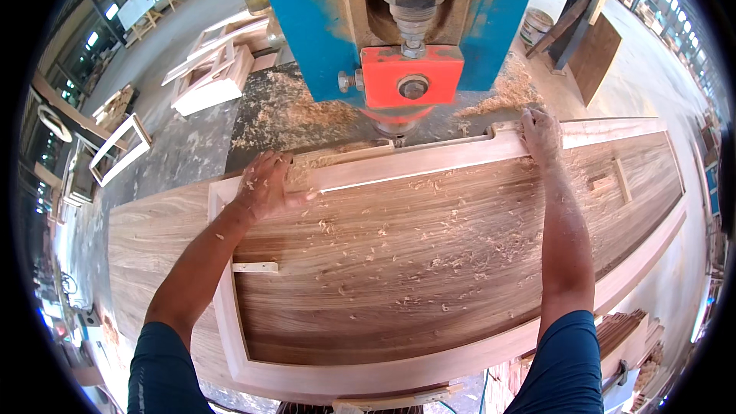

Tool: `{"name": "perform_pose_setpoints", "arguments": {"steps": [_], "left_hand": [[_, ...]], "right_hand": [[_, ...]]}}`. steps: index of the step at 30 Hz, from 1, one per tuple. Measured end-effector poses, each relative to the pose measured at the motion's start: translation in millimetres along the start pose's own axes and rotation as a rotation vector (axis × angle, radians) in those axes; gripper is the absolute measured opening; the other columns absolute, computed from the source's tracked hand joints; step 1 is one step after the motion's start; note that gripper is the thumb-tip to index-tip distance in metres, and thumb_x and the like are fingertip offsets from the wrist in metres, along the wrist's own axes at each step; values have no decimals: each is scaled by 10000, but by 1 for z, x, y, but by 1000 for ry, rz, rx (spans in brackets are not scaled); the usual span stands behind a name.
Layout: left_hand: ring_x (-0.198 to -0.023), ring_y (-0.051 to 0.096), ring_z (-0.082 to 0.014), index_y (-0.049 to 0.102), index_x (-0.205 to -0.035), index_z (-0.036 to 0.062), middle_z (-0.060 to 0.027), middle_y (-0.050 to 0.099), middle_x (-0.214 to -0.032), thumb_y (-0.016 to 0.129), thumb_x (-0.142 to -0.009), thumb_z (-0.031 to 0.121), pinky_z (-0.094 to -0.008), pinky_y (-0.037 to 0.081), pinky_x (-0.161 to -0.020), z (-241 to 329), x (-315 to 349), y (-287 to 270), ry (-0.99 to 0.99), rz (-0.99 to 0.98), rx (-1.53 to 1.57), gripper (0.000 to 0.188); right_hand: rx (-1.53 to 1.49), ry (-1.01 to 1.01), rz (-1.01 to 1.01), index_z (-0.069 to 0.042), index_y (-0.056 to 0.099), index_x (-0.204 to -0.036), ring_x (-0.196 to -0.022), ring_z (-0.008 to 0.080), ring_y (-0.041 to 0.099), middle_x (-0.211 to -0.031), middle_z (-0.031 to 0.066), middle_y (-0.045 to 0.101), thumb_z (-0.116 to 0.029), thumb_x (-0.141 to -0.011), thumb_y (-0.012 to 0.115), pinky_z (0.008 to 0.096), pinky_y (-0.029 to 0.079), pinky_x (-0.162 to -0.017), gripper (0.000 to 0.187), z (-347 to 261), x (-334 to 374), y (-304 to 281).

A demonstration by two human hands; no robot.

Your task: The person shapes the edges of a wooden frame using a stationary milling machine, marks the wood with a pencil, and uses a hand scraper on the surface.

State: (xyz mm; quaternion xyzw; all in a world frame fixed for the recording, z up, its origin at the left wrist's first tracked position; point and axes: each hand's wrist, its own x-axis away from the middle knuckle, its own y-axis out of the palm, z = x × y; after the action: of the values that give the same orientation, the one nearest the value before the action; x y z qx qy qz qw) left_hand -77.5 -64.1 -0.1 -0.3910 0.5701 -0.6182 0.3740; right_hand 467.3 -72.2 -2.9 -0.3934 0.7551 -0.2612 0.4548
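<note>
A large pale wooden frame (pixel 452 162) lies flat over a brown wood-grain board (pixel 399 261) sprinkled with shavings. My left hand (pixel 268 184) grips the frame's far rail near its left corner, fingers over the far edge and thumb stretched along the near side. Farther right, my right hand (pixel 542 134) is wrapped round the same rail, just past a step cut in its edge. Between my hands, the red and blue machine's cutter head (pixel 400 126) comes down at the rail's far edge. Its exact contact with the wood is hidden.
Shavings (pixel 295 107) heap on the dark machine table beyond the frame. Small wooden blocks (pixel 257 267) sit along the frame's inner edges. Stacked pale frames (pixel 211 80) stand at the far left, a bucket (pixel 537 24) at the far right. Wood strips (pixel 632 337) are piled at the lower right.
</note>
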Motion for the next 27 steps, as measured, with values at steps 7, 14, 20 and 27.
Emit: {"name": "perform_pose_setpoints", "arguments": {"steps": [7,14,20,27], "left_hand": [[-1386,402,-390,459,-1413,-36,-248,492,-1425,695,-735,711,-468,263,-1190,-8,-2,2,1,-55,-67,1036],[-1372,418,-387,481,-1391,-29,-236,514,-1400,679,-742,722,-465,266,-1192,-2,-8,-11,36,-23,-95,1012],[-1379,408,-383,482,-1391,-33,-228,506,-1413,707,-733,691,-453,257,-1202,1,-4,-25,11,-117,-7,1005],[-1336,454,-361,537,-1307,-29,-205,566,-1311,703,-737,686,-445,279,-1187,7,2,-32,52,-7,118,929]], "right_hand": [[92,-2,-28,40,674,-784,-930,375,616,-904,191,659,-204,-955,541,467,476,-882,326,-9,1,-8],[193,-118,-24,11,682,-861,-944,379,607,-897,171,659,-206,-960,550,481,458,-904,272,2,1,-12],[-398,318,-148,-52,690,-1075,-953,201,640,-978,93,691,-189,-1015,526,364,495,-837,223,-77,122,-59],[-965,680,-1252,19,698,-1061,-960,208,682,-1028,130,719,-224,-1042,484,318,539,-867,325,-266,344,-163]]}}
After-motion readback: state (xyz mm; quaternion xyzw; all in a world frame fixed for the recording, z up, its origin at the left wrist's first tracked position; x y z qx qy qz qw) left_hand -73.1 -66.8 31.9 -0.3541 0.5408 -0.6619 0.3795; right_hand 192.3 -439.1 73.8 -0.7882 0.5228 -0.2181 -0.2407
